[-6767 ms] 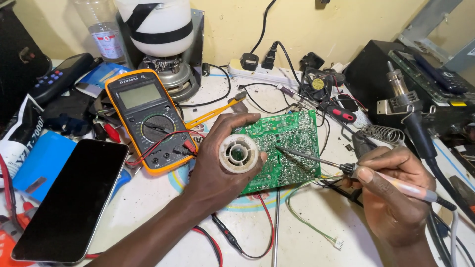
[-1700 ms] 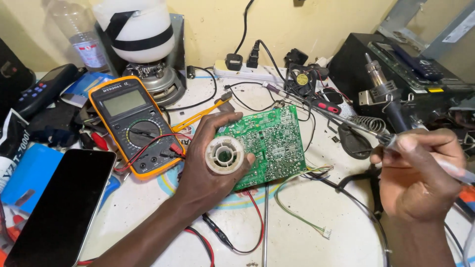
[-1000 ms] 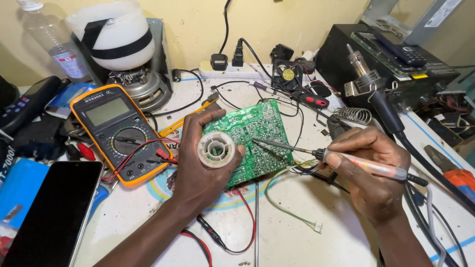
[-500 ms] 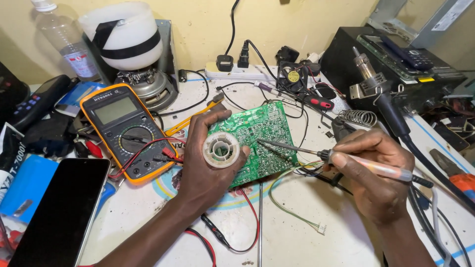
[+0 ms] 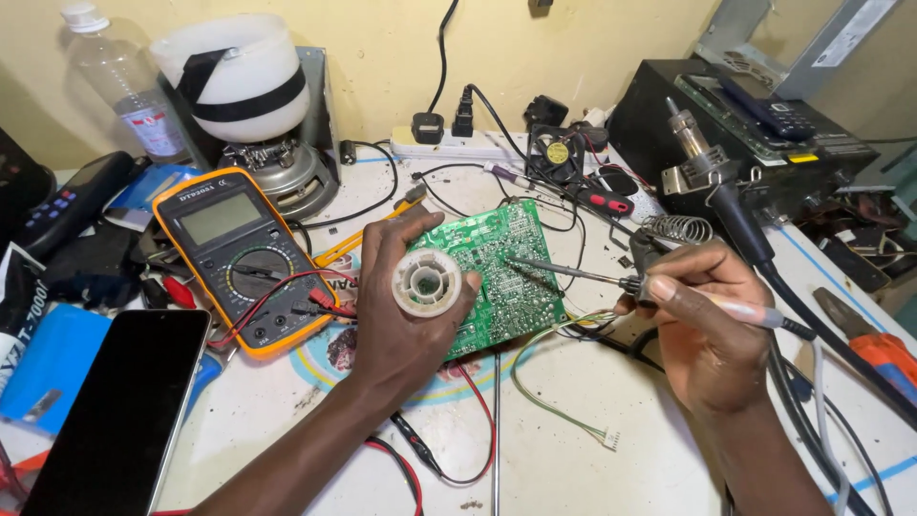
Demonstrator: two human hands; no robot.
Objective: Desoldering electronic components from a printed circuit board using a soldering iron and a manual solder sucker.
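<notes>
Just left of the iron's tip, the green circuit board [image 5: 497, 272] lay on the bench [image 5: 611, 478]. The right hand [image 5: 712, 320] pinched the soldering iron [image 5: 583, 277], its long axis running leftward onto the board. The left hand [image 5: 406, 306], fingers curled, gripped a white solder spool [image 5: 426, 283] over the board's left edge.

Multimeter [image 5: 250, 258] left, bare tabletop [image 5: 573, 449] below
</notes>
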